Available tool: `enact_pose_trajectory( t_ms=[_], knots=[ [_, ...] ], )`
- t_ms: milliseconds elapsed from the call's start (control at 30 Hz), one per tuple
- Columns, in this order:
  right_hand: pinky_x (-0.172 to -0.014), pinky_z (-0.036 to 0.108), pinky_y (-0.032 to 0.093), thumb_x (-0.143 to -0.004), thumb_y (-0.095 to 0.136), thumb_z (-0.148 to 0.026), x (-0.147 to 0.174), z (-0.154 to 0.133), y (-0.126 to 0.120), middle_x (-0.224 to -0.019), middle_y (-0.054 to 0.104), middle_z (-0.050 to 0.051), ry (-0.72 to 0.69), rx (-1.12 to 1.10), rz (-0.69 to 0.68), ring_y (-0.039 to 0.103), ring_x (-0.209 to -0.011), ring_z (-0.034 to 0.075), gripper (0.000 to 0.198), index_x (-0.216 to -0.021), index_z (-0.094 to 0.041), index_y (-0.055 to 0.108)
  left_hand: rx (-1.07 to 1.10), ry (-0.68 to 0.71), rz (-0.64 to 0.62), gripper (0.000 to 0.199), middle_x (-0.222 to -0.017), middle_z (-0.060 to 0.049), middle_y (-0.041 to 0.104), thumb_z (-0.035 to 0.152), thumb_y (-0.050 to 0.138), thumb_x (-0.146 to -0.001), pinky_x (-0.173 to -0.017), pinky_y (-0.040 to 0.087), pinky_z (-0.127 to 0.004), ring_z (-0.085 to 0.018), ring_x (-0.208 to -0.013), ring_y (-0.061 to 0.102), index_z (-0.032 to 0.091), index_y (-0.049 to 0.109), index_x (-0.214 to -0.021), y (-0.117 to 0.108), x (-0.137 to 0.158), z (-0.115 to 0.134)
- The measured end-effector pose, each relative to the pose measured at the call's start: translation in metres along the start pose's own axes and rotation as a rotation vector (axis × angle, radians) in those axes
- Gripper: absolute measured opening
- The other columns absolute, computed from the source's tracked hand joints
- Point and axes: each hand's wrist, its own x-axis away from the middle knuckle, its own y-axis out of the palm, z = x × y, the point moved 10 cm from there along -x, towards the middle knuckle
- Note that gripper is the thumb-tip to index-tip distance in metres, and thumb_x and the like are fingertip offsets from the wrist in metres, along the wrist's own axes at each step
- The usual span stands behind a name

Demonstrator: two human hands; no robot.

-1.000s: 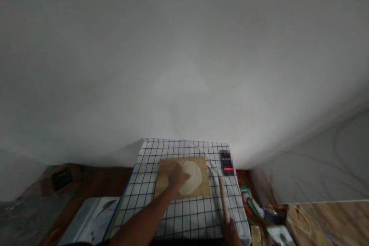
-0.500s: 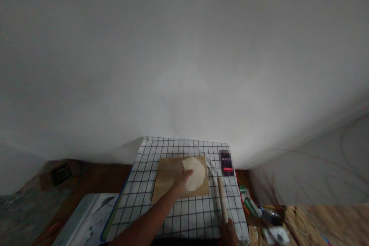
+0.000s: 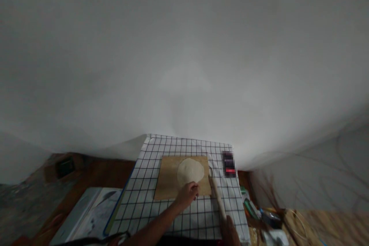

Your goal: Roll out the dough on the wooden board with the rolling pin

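A thin, pale round of rolled dough (image 3: 190, 170) lies flat on a wooden board (image 3: 167, 177). My left hand (image 3: 188, 192) is over the near edge of the dough, its fingers curled and pressed together. Whether anything is pinched in them is hidden. To the right of the board, my right hand (image 3: 230, 231) is closed round the near end of a wooden rolling pin (image 3: 218, 196). The pin slants away from me, its far end beside the board's right edge.
A black-and-white checked cloth (image 3: 190, 225) covers the table. A dark, blurred-out item (image 3: 228, 164) lies at its far right corner. White wall rises behind. Assorted items (image 3: 250, 207) sit low on the right, and a pale box-like object (image 3: 89, 215) stands low on the left.
My left hand has moved from the dough's left side to its near edge, and its fingers have curled. The dough sits further left on the board. The rolling pin's far end has swung left.
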Motion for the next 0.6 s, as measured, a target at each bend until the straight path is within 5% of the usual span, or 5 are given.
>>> enact_pose_trajectory(
  t_ms=[100,233,433,600],
  knots=[
    [-0.071,0.038,0.061,-0.082,0.058,-0.039,-0.018,-0.009,0.003,-0.088,0.077,0.01,-0.046,-0.037,-0.086,0.073,-0.087,0.03,0.019,-0.085,-0.03,0.075,-0.078,0.152,0.223,0.035,-0.085,-0.006,0.071,0.046,0.045,-0.089,-0.072,0.054,-0.034,-0.02,-0.073,0.067,0.02,0.061,-0.106,-0.054,-0.023,0.033],
    [-0.076,0.028,0.056,-0.093,0.046,-0.025,-0.073,-0.03,-0.004,-0.106,0.076,0.008,-0.005,-0.124,-0.265,0.073,-0.09,0.021,0.034,-0.119,-0.025,0.066,-0.227,0.29,0.454,0.032,-0.114,-0.014,0.069,0.034,0.039,-0.095,-0.095,0.05,-0.043,-0.025,-0.104,0.065,0.017,0.059,-0.113,-0.102,-0.035,0.063],
    [-0.082,0.027,0.049,-0.082,0.052,-0.013,-0.163,-0.072,0.004,-0.106,0.073,0.006,-0.093,-0.079,-0.54,0.069,-0.097,0.02,0.033,-0.11,-0.023,0.065,-0.474,0.494,0.406,0.031,-0.131,-0.01,0.066,0.03,0.048,-0.095,-0.116,0.036,-0.048,-0.028,-0.132,0.052,0.022,0.065,-0.12,-0.078,-0.037,0.064],
    [-0.077,0.027,0.049,-0.082,0.059,-0.02,-0.187,-0.071,0.025,-0.111,0.07,0.006,-0.143,-0.104,-0.627,0.067,-0.093,0.019,0.035,-0.116,-0.024,0.062,-0.927,0.597,0.503,0.052,-0.157,-0.013,0.044,0.023,0.038,-0.099,-0.12,0.028,-0.057,-0.031,-0.149,0.033,0.016,0.043,-0.15,-0.07,-0.043,0.05]
  ],
)
